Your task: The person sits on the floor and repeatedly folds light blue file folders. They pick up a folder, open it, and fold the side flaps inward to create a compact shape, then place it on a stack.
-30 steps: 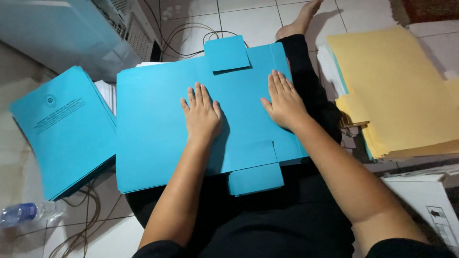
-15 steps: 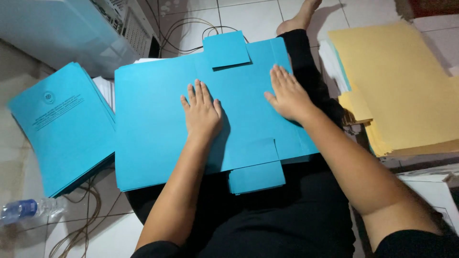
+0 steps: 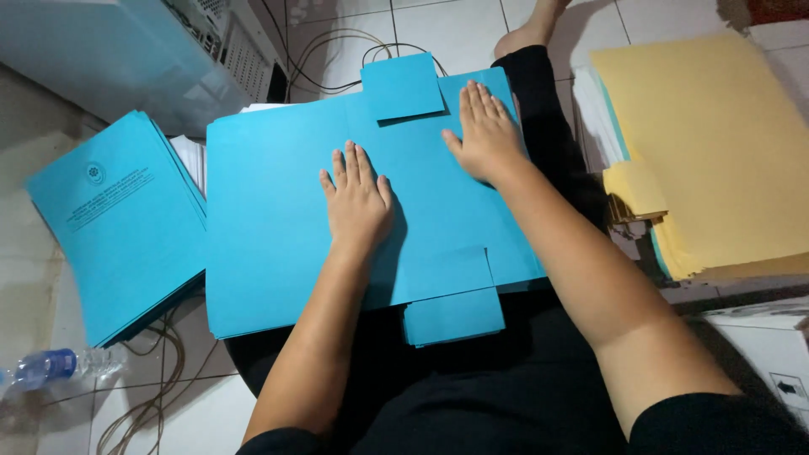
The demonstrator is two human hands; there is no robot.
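A large blue card folder with flaps at its top and bottom lies open across my lap. My left hand rests flat on its middle, fingers spread and pointing away from me. My right hand presses flat near the folder's upper right corner, just right of the top flap. The bottom flap sticks out toward me over my black trousers. Neither hand grips anything.
A stack of printed blue folders lies on the tiled floor at left. A yellow folder pile sits at right. A computer case and cables are behind; a plastic bottle lower left; a white box lower right.
My right hand has slid up the folder toward its top right corner. The left hand has stayed nearly in place.
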